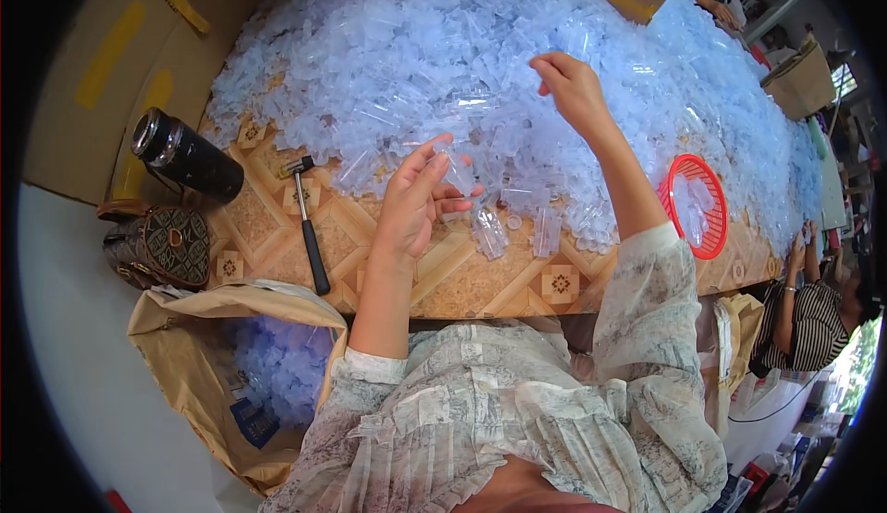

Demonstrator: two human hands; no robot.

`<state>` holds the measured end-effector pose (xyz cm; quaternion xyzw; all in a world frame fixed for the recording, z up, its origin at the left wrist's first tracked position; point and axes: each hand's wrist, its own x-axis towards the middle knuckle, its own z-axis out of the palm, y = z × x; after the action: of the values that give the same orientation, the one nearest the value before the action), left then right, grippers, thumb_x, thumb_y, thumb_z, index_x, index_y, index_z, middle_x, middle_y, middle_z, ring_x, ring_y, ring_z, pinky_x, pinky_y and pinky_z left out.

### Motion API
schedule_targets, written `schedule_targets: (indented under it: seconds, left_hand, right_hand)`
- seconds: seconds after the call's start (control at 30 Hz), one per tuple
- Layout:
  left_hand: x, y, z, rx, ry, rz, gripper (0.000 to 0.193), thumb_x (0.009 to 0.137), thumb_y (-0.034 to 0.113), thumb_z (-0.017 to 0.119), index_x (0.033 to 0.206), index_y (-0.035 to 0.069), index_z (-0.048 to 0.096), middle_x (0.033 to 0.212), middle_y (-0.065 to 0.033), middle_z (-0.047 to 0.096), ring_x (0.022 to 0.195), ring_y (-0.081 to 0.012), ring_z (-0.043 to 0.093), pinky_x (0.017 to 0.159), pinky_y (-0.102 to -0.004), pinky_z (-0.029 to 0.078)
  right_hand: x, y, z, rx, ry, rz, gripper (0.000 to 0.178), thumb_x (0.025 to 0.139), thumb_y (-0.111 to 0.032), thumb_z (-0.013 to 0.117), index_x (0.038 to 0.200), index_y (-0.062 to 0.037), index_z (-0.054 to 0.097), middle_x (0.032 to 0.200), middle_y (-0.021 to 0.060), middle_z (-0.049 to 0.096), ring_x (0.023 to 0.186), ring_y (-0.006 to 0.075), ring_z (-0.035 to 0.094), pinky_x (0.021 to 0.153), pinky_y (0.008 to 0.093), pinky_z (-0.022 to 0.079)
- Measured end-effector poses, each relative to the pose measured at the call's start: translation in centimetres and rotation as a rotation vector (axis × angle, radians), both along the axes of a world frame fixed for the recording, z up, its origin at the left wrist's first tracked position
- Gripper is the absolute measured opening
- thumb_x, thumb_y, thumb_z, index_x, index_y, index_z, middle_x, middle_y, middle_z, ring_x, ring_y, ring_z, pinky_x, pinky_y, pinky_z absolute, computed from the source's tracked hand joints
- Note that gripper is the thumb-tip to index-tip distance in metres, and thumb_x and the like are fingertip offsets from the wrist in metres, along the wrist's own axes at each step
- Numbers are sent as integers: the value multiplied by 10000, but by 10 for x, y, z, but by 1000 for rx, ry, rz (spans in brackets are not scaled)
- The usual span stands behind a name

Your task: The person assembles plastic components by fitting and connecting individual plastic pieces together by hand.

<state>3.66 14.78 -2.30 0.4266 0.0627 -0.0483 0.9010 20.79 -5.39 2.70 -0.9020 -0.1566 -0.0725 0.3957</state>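
Observation:
Between the fingers and thumb of my left hand [413, 201] is a clear plastic tube-like piece [456, 173], held just above the near edge of a large heap of clear plastic pieces [434, 42]. My right hand [570, 94] is raised over the middle of the heap, its fingers curled toward the thumb. Whatever it may hold is too small or hidden to make out. Below my left hand's fingertips, a clear tube [490, 233] lies on the wood-patterned table [443, 282], with another clear tube [547, 232] to its right.
A hammer [311, 236], a black flask [189, 157] and a patterned bag [159, 245] are on the left. A red basket [712, 245] with clear pieces stands right. An open brown sack [176, 356] sits below the table edge. Another person [806, 324] works at the far right.

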Motion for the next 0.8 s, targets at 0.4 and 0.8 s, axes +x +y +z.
schedule_targets:
  seconds: [0.4, 0.8]
  left_hand:
    - [-4, 4, 15, 18, -2, 36, 470, 935, 225, 547, 1328, 28, 383, 1089, -136, 597, 795, -241, 679, 597, -268, 570]
    - [2, -12, 12, 44, -34, -46, 481, 947, 253, 517, 1339, 13, 375, 1131, -174, 591, 845, -281, 679, 616, -282, 582]
  right_hand:
    - [10, 105, -34, -391, -112, 214, 452, 765, -307, 691, 1151, -92, 598, 1151, 155, 527, 983, 348, 585, 823, 419, 486]
    - [-5, -5, -7, 67, 236, 95, 462, 767, -374, 682, 1016, 14, 650, 938, 171, 670, 863, 279, 637, 767, 355, 485]
